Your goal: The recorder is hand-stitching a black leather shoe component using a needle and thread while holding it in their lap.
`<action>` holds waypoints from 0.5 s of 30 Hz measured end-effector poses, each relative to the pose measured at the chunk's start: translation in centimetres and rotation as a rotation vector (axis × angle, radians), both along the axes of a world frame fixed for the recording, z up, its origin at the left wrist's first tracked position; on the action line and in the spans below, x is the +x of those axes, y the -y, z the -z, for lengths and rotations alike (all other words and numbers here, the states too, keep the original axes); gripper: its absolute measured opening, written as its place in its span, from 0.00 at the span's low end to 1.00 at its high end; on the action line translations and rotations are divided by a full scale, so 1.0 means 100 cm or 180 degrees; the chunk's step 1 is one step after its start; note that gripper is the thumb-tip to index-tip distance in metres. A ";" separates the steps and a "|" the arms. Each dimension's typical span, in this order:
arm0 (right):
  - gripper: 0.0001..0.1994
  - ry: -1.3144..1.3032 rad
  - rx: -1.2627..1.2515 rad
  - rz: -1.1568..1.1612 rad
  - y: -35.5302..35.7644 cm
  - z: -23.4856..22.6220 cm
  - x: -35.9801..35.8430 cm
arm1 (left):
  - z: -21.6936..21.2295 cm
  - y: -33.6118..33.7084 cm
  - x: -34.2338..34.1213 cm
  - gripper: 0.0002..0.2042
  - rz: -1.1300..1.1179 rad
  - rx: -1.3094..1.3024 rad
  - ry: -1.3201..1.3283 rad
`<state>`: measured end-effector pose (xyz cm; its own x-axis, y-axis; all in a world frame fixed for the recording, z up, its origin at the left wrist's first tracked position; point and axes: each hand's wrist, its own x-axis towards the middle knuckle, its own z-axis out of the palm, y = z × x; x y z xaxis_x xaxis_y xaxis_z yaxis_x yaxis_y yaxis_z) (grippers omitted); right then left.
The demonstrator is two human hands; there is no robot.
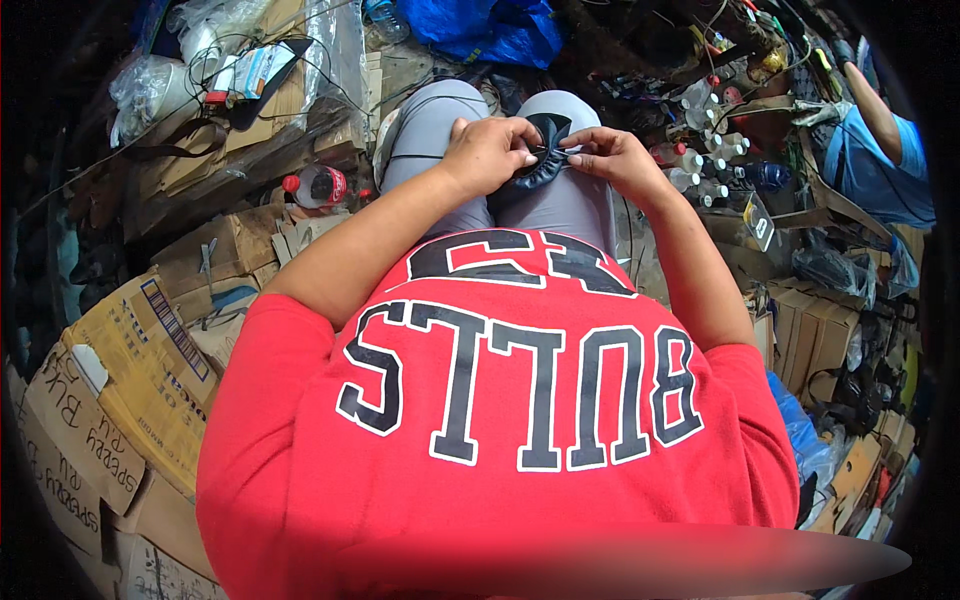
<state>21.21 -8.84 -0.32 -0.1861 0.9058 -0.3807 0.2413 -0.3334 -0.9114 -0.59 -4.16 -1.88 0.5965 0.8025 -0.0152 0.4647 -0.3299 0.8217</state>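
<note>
On my lap, over my grey trousers (440, 115), lies a small black, leather-like piece (540, 172) with puckered, gathered edges. Its exact kind I cannot make out; it could be part of a shoe. My left hand (490, 155) pinches its upper left edge between thumb and fingers. From the other side my right hand (622, 160) is closed in a pinch at the right edge, close to the left fingertips. A thin thread or tool may lie between the fingers, too small to tell. A dark cord crosses my left knee.
Left of my legs stands a red-capped bottle (318, 187); scissors (207, 258) and cardboard boxes (140, 370) lie farther left. Several small bottles (705, 170) cluster at the right. Beyond them is another person in a blue shirt (880, 165). A blue tarp (485, 30) lies ahead.
</note>
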 end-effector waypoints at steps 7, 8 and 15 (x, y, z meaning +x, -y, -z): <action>0.06 0.0507 0.0272 -0.0164 -0.011 0.000 -0.009 | 0.008 -0.010 0.012 0.07 0.0286 -0.0751 0.0202; 0.05 0.0418 0.0232 -0.0242 -0.013 -0.003 -0.009 | 0.005 -0.012 0.010 0.07 0.0312 -0.0744 0.0188; 0.05 -0.0057 0.0140 -0.0071 -0.012 0.000 0.019 | -0.011 -0.017 -0.018 0.04 0.0483 0.0478 -0.0314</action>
